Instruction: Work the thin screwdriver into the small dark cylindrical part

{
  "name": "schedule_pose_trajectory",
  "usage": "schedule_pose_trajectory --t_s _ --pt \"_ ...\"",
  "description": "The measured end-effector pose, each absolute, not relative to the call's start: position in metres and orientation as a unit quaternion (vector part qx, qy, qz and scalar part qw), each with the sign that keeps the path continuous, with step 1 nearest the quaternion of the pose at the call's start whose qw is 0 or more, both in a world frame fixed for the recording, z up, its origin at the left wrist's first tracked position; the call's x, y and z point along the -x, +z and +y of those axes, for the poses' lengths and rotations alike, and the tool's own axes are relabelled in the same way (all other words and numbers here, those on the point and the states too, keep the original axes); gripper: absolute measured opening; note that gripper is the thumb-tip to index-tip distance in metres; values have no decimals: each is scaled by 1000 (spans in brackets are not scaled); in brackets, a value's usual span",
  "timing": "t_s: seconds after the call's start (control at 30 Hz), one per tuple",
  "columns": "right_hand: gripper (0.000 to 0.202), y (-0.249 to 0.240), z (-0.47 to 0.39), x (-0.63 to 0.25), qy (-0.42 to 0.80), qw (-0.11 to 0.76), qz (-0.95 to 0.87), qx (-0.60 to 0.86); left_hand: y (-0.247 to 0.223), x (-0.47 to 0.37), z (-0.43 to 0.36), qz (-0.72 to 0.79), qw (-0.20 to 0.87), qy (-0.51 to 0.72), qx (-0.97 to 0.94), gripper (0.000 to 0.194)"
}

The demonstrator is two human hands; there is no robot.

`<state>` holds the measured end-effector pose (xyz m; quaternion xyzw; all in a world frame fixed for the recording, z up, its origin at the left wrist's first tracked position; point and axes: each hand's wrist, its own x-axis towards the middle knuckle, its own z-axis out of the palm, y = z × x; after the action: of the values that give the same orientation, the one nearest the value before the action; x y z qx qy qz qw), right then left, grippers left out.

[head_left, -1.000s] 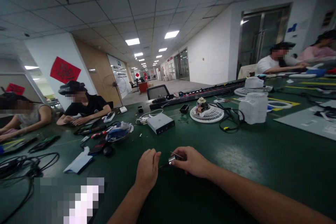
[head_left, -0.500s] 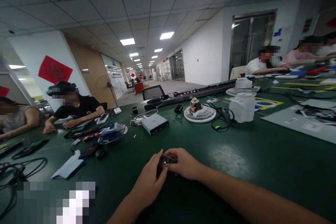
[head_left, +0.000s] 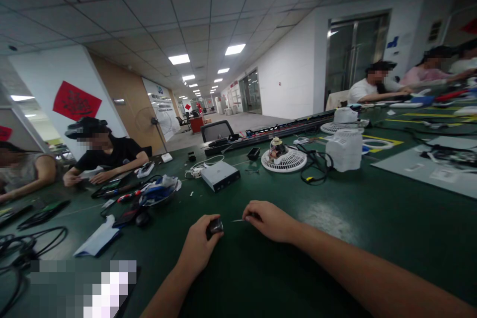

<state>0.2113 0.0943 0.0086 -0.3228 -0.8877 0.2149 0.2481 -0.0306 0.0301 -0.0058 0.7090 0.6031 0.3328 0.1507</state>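
Observation:
My left hand [head_left: 197, 244] grips a small dark, shiny rounded piece [head_left: 215, 227] between thumb and fingers, just above the green table [head_left: 238, 278]. Its exact kind is too small to tell. Across a short gap to the right, my right hand [head_left: 271, 221] pinches a thin, light metal rod [head_left: 238, 220]. The rod's free tip points left toward the dark piece without touching it; its other end is hidden in my fingers. Beyond my hands lies a grey disc drive [head_left: 219, 176].
A white fan grille with a motor [head_left: 283, 159] stands farther back, beside a white plastic housing [head_left: 345, 150] and a black cable [head_left: 318, 171]. Left are a folded light-blue cloth [head_left: 97, 238], a computer mouse [head_left: 142, 218] and cables [head_left: 33, 243]. Co-workers [head_left: 108, 149] sit around the table.
My hands were together around the dark piece and have moved apart. The left drew left with the piece; the right moved right with the rod, now away from the piece.

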Motion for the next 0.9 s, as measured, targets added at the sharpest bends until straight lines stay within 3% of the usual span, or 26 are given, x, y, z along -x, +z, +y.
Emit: schedule_pose_trajectory --t_s 0.4,0.9 --pt "20 9 81 -199 70 233 -922 300 3 7 17 575 175 349 -719 22" --pt "19 14 74 -199 105 202 -928 294 3 6 16 578 158 330 -729 19"
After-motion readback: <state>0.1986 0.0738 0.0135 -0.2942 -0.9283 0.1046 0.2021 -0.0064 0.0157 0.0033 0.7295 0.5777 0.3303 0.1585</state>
